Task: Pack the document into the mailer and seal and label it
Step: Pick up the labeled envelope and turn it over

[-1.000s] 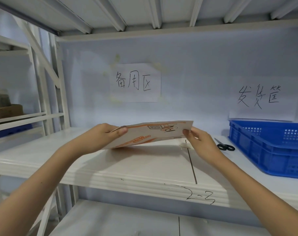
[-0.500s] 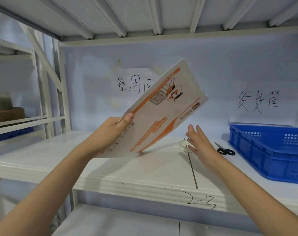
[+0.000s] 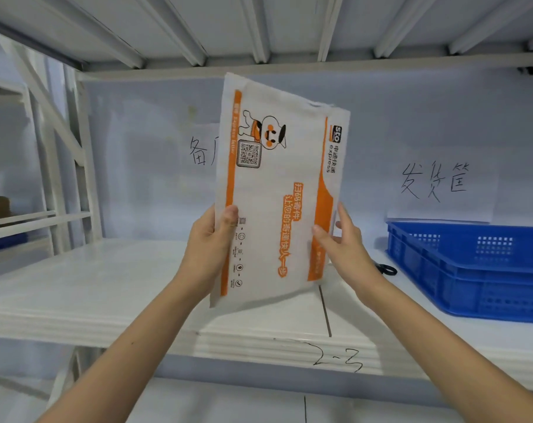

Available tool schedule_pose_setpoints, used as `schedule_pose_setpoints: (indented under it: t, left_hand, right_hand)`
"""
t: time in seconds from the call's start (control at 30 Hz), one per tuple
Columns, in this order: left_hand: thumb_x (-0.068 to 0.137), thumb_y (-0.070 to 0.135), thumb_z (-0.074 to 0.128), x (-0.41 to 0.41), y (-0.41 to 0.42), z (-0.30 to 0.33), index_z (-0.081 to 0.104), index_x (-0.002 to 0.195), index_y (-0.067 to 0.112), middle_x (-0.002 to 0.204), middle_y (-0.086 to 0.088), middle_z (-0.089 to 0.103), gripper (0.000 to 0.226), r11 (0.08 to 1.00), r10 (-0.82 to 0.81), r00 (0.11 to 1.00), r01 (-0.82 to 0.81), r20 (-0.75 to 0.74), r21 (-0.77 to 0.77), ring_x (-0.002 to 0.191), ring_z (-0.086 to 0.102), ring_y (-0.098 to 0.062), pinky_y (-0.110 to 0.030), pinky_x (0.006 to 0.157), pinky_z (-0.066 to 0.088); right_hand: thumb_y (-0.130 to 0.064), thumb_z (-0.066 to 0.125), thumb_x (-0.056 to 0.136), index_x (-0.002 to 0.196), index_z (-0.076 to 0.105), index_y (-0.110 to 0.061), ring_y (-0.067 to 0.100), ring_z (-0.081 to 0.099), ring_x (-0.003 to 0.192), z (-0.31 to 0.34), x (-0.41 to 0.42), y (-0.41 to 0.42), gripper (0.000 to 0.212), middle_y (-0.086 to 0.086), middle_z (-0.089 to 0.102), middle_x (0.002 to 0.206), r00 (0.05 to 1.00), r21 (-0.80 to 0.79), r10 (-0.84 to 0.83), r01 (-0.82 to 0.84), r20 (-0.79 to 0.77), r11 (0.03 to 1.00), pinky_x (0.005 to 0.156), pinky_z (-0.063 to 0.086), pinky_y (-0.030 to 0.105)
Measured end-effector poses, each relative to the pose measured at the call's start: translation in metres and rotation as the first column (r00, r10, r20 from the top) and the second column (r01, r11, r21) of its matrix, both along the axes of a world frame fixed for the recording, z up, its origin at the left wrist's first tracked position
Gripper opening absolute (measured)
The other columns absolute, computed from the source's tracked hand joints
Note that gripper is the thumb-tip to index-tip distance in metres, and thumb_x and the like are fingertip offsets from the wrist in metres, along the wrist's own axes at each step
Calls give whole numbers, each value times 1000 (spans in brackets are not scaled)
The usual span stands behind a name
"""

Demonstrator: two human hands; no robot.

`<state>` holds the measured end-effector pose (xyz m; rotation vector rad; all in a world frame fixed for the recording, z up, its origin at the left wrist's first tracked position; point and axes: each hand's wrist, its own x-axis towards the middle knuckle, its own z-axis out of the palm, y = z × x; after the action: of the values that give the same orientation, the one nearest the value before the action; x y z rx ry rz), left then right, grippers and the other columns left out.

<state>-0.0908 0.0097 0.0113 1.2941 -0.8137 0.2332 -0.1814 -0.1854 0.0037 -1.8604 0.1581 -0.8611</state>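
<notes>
A white and orange express mailer [image 3: 277, 190] with a cartoon dog and a QR code stands upright in the air above the white shelf [image 3: 112, 288]. My left hand [image 3: 210, 242] grips its left edge, thumb on the front. My right hand [image 3: 341, 245] holds the right edge, thumb on the front and fingers behind it. The mailer's top edge looks rough and slightly parted. No separate document or label is visible.
A blue plastic crate [image 3: 472, 270] sits on the shelf at the right, under a handwritten paper sign [image 3: 436, 184]. Black scissors [image 3: 387, 268] lie beside the crate, behind my right wrist. Another handwritten sign [image 3: 201, 151] is half hidden behind the mailer.
The mailer went from lying nearly flat over the shelf to standing upright in front of me. My right hand let go briefly, then took hold of the right edge again.
</notes>
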Motion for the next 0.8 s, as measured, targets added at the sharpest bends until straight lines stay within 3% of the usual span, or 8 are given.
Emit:
schedule_pose_setpoints:
  t: [0.1,0.17,0.27,0.37,0.43,0.57,0.67,0.8]
  left_hand:
    - [103,31,43,-2,-6,0,62,101,24,82,9,77,21,991,-17,999,11,-47,-133,75,75,-11,-21,59,56]
    - [104,29,43,-3,-12,-1,62,102,22,81,8,77,21,983,-23,998,11,-62,-185,74,74,-11,-21,58,56]
    - [104,29,43,-3,-21,-6,62,106,20,84,6,77,22,972,-24,995,1,-93,-237,76,75,-12,-23,60,57]
    - [103,33,43,-2,-33,-11,62,113,23,95,4,78,23,949,-101,974,33,-204,-312,87,75,-17,-29,66,60]
    - [103,33,45,-5,-41,-16,62,115,24,103,3,77,23,936,-180,947,80,-267,-344,93,74,-19,-34,72,61]
    - [101,17,52,-4,-51,-32,62,118,22,115,-5,74,20,925,-294,895,179,-335,-336,105,70,-25,-36,80,60]
    - [97,2,55,4,-46,-37,55,130,22,122,-3,71,39,912,-367,872,268,-324,-312,110,68,-25,-35,81,60]
    - [96,3,54,22,-33,-38,50,140,24,128,-5,68,48,874,-448,833,331,-325,-355,110,68,-24,-36,87,59]
  right_hand:
    - [-54,53,92,156,2,-29,27,32,143,-16,-9,-7,86,1,24,160,990,218,18,13,-142,976,113,29,47]
    - [-55,57,89,156,8,-21,26,29,144,-27,-14,-8,90,3,29,158,990,415,74,-19,-117,910,118,22,48]
    - [-42,68,85,142,41,-11,15,41,133,-39,-18,-6,70,0,52,141,992,674,128,-97,3,732,120,21,41]
    - [-35,64,91,120,63,-12,21,64,113,-44,-21,1,36,11,71,116,963,777,232,-250,138,578,111,40,41]
    - [-30,61,94,123,60,-15,25,68,110,-45,-19,5,33,9,73,115,961,722,210,-276,182,634,102,49,43]
    - [-15,59,97,127,56,-25,19,69,107,-37,-23,0,32,-3,72,117,964,600,0,-166,266,783,88,57,43]
    - [-13,53,100,128,53,-27,19,67,110,-31,-31,-16,32,-5,71,118,960,542,-59,-104,275,834,92,54,47]
    - [-8,51,100,129,53,-23,23,67,110,-23,-52,-42,33,-3,71,120,965,493,-84,-51,250,869,92,53,49]
